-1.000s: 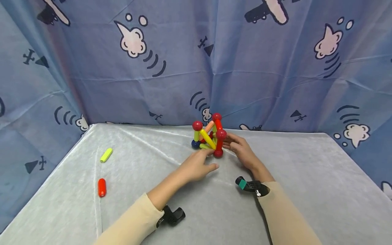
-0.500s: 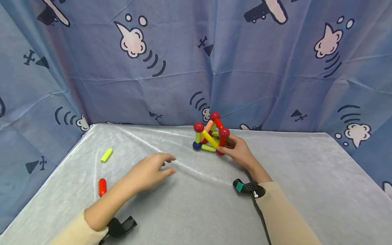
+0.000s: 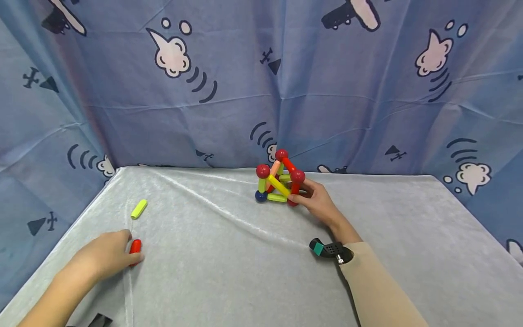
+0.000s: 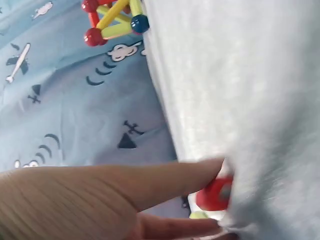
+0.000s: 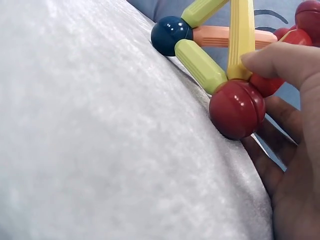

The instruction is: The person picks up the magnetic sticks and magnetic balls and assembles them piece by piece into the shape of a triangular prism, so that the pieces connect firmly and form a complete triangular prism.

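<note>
A frame of magnetic sticks and balls stands near the back of the table, with a yellow stick (image 3: 279,185), a dark blue ball (image 3: 261,196) and several red balls (image 3: 298,176). My right hand (image 3: 320,204) holds its right corner. In the right wrist view the thumb (image 5: 280,62) lies across the yellow stick beside the red one, and the other fingers reach behind the corner. At the left, my left hand (image 3: 102,256) is at a loose red stick (image 3: 135,247), thumb and fingers on either side. The left wrist view shows a gap between the red stick (image 4: 214,194) and the lower finger.
A yellow-green stick (image 3: 139,209) lies farther back on the left. The pale table cloth (image 3: 212,272) has creases running across it. A blue patterned curtain (image 3: 229,127) hangs right behind the table.
My left hand has left the frame and swept left to the loose red stick. My right hand has closed its thumb onto the corner, and the frame has turned slightly.
</note>
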Action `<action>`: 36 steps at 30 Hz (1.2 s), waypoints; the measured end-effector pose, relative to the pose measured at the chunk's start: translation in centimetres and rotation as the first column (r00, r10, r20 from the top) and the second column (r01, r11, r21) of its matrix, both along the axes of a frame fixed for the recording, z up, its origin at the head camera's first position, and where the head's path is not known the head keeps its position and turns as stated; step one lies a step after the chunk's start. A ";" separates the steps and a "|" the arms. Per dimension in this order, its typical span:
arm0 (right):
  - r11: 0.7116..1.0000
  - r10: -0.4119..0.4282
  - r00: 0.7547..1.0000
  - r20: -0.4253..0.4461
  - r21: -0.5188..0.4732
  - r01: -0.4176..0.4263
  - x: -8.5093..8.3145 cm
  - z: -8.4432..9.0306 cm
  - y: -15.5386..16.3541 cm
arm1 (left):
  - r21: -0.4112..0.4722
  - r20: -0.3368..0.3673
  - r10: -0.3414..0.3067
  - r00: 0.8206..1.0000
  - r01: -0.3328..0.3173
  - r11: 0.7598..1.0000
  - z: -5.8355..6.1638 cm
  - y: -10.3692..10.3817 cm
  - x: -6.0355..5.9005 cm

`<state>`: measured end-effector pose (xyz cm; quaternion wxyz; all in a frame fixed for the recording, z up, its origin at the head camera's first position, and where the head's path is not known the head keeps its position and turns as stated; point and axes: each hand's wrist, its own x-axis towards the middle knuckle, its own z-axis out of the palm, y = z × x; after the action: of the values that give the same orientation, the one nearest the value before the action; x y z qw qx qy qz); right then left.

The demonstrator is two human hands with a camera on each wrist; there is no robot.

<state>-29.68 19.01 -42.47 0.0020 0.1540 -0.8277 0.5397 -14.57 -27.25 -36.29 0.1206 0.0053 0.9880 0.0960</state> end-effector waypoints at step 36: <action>1.000 0.013 1.000 0.003 0.005 -0.013 0.4 0.1 0.7 | 0.190 -0.600 -0.347 0.721 0.550 0.813 5.0 23.0 -12.1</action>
<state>-29.29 19.68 -42.40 -0.0030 0.1586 -0.8279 0.5379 -26.67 -4.29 -31.31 -0.1450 0.2973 0.9141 0.2347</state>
